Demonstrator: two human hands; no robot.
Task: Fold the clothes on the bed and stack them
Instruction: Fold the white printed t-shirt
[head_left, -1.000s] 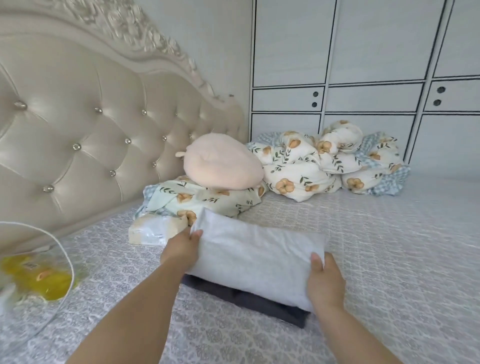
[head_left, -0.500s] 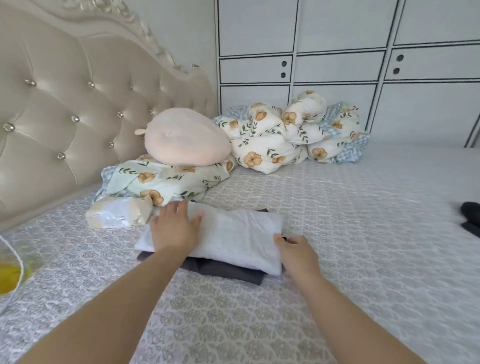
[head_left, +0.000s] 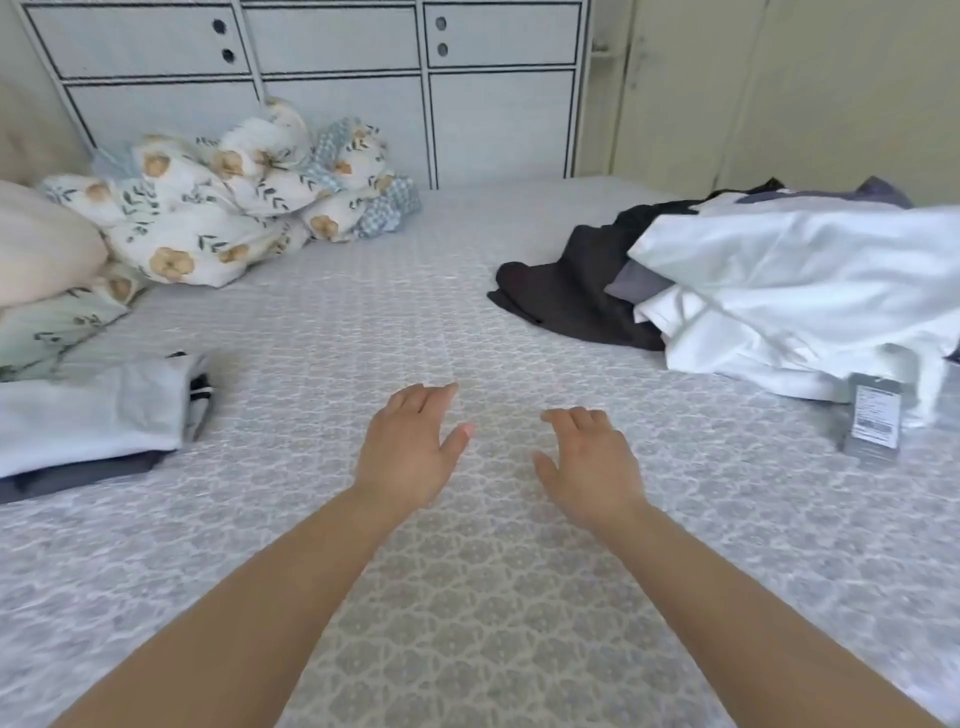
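Note:
A folded white garment lies on a folded dark grey one as a stack at the left edge of the bed. At the right sits a loose heap: a dark garment, white clothes and a bit of grey-purple cloth. My left hand and my right hand hover over the middle of the bed, between stack and heap. Both have relaxed fingers and hold nothing.
A floral quilt is bunched at the far left by white cabinets. A pink cushion rests on a floral pillow at the left. A small box with a barcode lies beside the white clothes.
Both hands have let go of the folded white garment and moved right, off the stack. The view has swung right, bringing the loose heap of clothes into sight.

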